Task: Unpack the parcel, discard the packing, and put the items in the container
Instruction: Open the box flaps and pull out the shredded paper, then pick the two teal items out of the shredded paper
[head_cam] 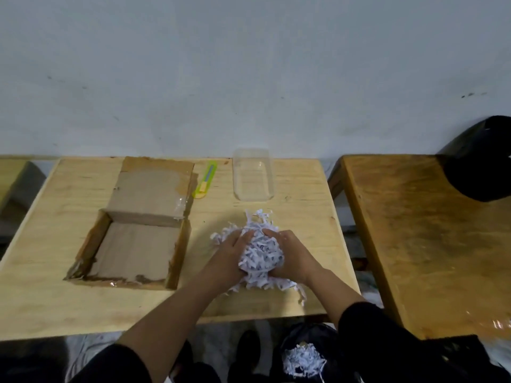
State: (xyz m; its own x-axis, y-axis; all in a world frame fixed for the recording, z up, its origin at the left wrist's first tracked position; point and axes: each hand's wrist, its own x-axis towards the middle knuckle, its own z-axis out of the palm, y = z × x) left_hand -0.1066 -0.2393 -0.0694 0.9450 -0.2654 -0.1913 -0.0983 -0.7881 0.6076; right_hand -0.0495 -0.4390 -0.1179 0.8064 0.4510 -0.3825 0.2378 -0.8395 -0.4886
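A heap of white shredded paper lies on the wooden table, right of centre. My left hand and my right hand press in on it from both sides, gripping the bundle between them. The open cardboard parcel sits to the left with its lid folded back; its inside looks bare. A clear plastic container stands at the table's far edge with nothing visible inside.
A green utility knife lies between the parcel lid and the container. A black bag below the table's front edge holds shredded paper. A second, darker table stands to the right with a black object on it.
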